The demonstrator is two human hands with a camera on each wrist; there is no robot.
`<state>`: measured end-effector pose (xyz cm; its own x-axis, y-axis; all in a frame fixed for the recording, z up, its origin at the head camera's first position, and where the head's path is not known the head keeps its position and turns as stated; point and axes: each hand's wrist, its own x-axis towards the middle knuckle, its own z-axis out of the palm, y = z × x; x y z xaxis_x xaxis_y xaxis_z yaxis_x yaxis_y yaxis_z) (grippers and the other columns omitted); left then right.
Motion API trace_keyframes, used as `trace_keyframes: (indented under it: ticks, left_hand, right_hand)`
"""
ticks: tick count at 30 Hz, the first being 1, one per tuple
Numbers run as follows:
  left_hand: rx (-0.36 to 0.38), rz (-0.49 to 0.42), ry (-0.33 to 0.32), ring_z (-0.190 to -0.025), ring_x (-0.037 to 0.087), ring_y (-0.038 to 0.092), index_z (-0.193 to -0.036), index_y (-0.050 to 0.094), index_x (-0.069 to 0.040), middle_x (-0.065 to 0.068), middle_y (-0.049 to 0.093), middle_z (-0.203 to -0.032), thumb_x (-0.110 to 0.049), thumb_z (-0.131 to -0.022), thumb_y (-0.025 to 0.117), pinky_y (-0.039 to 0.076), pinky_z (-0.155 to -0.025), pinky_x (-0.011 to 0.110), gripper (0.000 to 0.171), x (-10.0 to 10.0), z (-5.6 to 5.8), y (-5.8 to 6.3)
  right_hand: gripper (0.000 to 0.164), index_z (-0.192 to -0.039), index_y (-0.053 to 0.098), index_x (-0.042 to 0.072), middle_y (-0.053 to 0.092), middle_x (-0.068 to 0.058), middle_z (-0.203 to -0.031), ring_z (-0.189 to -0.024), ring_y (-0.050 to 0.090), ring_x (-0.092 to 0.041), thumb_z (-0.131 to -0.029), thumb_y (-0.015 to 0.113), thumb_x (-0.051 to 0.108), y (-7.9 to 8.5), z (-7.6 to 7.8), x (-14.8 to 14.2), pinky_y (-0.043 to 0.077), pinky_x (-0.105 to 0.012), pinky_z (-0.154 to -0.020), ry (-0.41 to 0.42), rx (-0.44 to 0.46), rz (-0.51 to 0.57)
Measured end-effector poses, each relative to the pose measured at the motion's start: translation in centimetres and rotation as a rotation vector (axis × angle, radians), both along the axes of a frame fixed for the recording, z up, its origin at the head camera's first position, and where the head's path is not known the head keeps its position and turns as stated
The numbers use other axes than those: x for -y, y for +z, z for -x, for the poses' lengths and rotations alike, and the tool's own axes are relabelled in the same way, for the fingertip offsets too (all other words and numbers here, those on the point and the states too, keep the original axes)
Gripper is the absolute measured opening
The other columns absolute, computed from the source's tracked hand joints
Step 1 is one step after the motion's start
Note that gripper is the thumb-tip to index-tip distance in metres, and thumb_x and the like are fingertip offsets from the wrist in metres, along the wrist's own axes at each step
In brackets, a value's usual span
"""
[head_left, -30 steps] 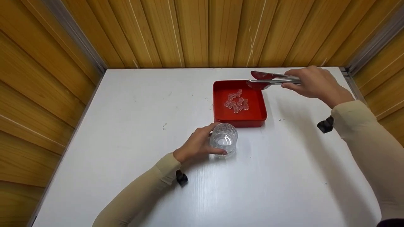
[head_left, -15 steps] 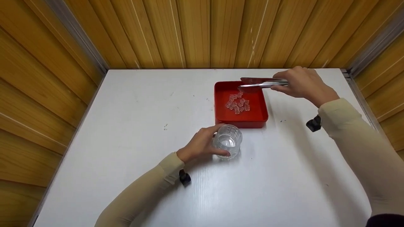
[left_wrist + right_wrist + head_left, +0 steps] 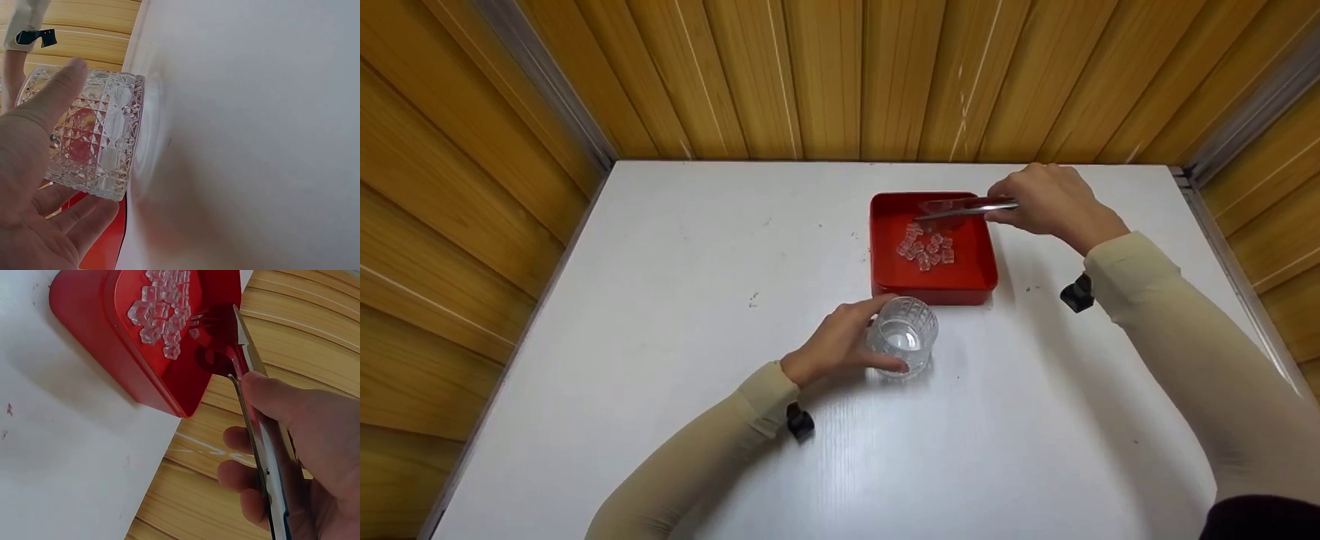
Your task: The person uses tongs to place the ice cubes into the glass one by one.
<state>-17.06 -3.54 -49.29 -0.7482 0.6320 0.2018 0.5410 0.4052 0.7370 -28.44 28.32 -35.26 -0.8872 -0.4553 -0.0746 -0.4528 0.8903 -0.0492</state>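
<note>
My left hand [image 3: 844, 341] holds a clear cut-glass tumbler [image 3: 906, 337] at its side, thumb and fingers round it. In the left wrist view the diamond-patterned wall of the tumbler [image 3: 101, 132] fills the grasp, its base at the white tabletop. My right hand [image 3: 1050, 202] grips a pair of metal tongs [image 3: 971, 210] by the handles. The tongs' heads reach over the red square tray [image 3: 934, 289]. Inside lie several clear ice-like cubes [image 3: 163, 309], piled together. In the right wrist view the tongs' tips [image 3: 211, 363] stand apart beside the pile.
The white table [image 3: 720, 322] has small dark specks on it. Yellow wood-plank walls [image 3: 780, 75] with grey metal corner posts close it in at the back and sides. The tray's raised rim stands just behind the tumbler.
My right hand has moved left with the tongs, bringing their heads from the tray's back right corner to above the cubes. My left hand and the tumbler have shifted slightly right.
</note>
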Motion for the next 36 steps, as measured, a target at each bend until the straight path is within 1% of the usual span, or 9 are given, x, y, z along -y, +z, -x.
trace_keyframes:
  ticks: [4, 8, 14, 18, 25, 29, 36]
  left_hand:
    - [0.016, -0.018, -0.012, -0.114, 0.015, 0.067, -0.144, 0.056, -0.013, 0.002, 0.07, -0.126, -0.043, -0.071, 0.095, 0.053, -0.098, 0.028, 0.088, 0.0, 0.1, 0.0]
    - [0.016, -0.025, -0.015, -0.115, 0.015, 0.066, -0.144, 0.056, -0.013, 0.002, 0.07, -0.127, -0.043, -0.071, 0.094, 0.052, -0.099, 0.028, 0.088, 0.1, 0.1, -0.1]
    - [0.007, -0.005, -0.013, -0.114, 0.014, 0.066, -0.144, 0.056, -0.013, 0.002, 0.07, -0.127, -0.043, -0.072, 0.094, 0.053, -0.098, 0.028, 0.088, 0.1, 0.2, 0.0]
    - [0.018, 0.0, -0.012, -0.113, 0.014, 0.066, -0.144, 0.056, -0.013, 0.002, 0.07, -0.127, -0.041, -0.071, 0.095, 0.053, -0.097, 0.028, 0.086, 0.1, 0.2, 0.1]
    - [0.034, -0.003, -0.01, -0.115, 0.016, 0.066, -0.145, 0.055, -0.013, 0.002, 0.07, -0.128, -0.042, -0.07, 0.095, 0.053, -0.098, 0.029, 0.089, 0.1, 0.2, 0.2]
    - [0.029, -0.002, -0.012, -0.115, 0.017, 0.066, -0.144, 0.055, -0.013, 0.003, 0.07, -0.128, -0.042, -0.07, 0.095, 0.053, -0.098, 0.029, 0.089, 0.1, 0.2, 0.1]
    - [0.032, 0.016, -0.006, -0.114, 0.016, 0.066, -0.145, 0.055, -0.012, 0.003, 0.07, -0.128, -0.044, -0.07, 0.095, 0.053, -0.097, 0.027, 0.091, 0.0, 0.4, 0.1]
  right_hand:
    - [0.03, -0.117, 0.078, 0.007, 0.077, -0.01, -0.094, -0.07, 0.059, -0.023, -0.094, 0.076, 0.027, -0.3, 0.2, 0.5, 0.044, -0.035, -0.057, -0.003, 0.018, -0.021]
    - [0.027, -0.113, 0.079, 0.008, 0.076, -0.008, -0.09, -0.067, 0.056, -0.023, -0.094, 0.077, 0.027, -0.5, 0.5, 0.8, 0.042, -0.034, -0.054, 0.007, 0.0, -0.028]
    - [0.026, -0.112, 0.079, 0.007, 0.076, -0.008, -0.087, -0.063, 0.053, -0.023, -0.094, 0.076, 0.027, -0.6, 0.8, 1.1, 0.04, -0.033, -0.051, 0.01, -0.02, -0.03]
    - [0.027, -0.112, 0.079, 0.007, 0.075, -0.008, -0.084, -0.063, 0.054, -0.023, -0.094, 0.076, 0.026, -0.8, 1.0, 1.4, 0.041, -0.034, -0.053, 0.005, -0.01, -0.033]
    - [0.029, -0.116, 0.078, 0.005, 0.077, -0.012, -0.092, -0.067, 0.057, -0.025, -0.095, 0.075, 0.024, -1.0, 1.2, 1.7, 0.045, -0.036, -0.057, -0.013, 0.029, -0.039]
    - [0.03, -0.117, 0.077, 0.003, 0.077, -0.014, -0.095, -0.069, 0.058, -0.026, -0.095, 0.075, 0.024, -1.0, 1.3, 2.0, 0.048, -0.037, -0.059, -0.013, 0.028, -0.044]
    - [0.031, -0.117, 0.077, 0.003, 0.076, -0.015, -0.096, -0.069, 0.057, -0.026, -0.094, 0.076, 0.023, -1.1, 1.2, 2.2, 0.047, -0.036, -0.058, -0.012, 0.027, -0.047]
